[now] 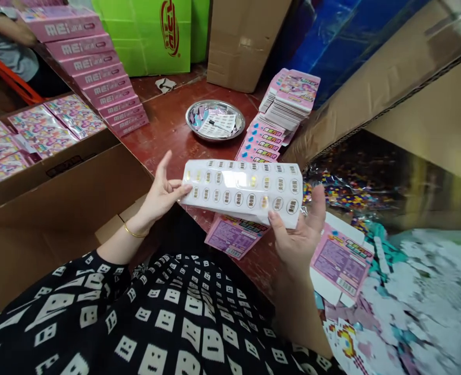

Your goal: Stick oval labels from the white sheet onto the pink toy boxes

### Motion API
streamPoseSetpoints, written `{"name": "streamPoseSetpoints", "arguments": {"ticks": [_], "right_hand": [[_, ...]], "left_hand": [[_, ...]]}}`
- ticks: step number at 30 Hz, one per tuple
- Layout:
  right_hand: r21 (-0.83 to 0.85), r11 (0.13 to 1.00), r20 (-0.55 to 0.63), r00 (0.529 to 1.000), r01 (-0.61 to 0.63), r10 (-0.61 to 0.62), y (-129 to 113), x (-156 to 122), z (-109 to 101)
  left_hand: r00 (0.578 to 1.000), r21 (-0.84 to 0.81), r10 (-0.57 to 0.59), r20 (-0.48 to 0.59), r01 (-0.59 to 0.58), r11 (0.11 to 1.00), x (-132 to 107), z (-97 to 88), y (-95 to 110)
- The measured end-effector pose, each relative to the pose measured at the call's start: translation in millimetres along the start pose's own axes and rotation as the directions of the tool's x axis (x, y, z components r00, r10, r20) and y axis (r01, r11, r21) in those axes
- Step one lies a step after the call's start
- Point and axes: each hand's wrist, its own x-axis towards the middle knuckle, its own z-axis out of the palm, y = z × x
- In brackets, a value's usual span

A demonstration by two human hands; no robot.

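A white sheet of stickers with rows of round gold-printed labels is stretched between my two hands. My left hand pinches its left end between thumb and fingers, the index finger pointing up. At the lower right corner, my right hand grips the sheet with the thumb on top; its other fingers are partly hidden behind. Glare whitens part of the sheet. Below it, pink printed cards lie on the red table. Right of my right hand is an unfolded pink box.
A steel dish holds more sticker sheets and scraps. Pink cartons rise in a tall stack at left, beside a cardboard box of packed boxes. Flat cards are piled at back right. Another person's arm shows at upper left.
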Motion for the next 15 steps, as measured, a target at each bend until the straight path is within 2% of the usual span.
{"name": "streamPoseSetpoints", "arguments": {"ticks": [2, 5, 11, 15], "right_hand": [[-0.065, 0.998, 0.049, 0.998, -0.023, 0.026, 5.7, 3.8, -11.5], [-0.117, 0.991, 0.100, 0.992, -0.069, 0.081, 12.0, 11.3, -26.8], [0.069, 0.981, 0.239, 0.958, -0.180, 0.159, 12.7, 24.6, -38.0], [0.052, 0.979, 0.201, 0.963, -0.196, 0.182, 8.5, 30.4, -38.6]], "left_hand": [[0.999, 0.012, -0.002, -0.033, 0.002, 1.000, 0.5, 0.1, 12.3], [1.000, 0.087, 0.000, 0.004, 0.000, 0.996, 2.7, -1.6, 31.8], [0.994, 0.151, -0.016, 0.108, -0.001, 0.989, 7.5, -9.5, 53.9], [0.990, 0.301, 0.073, 0.122, -0.107, 0.948, 9.4, -13.9, 59.7]]}}
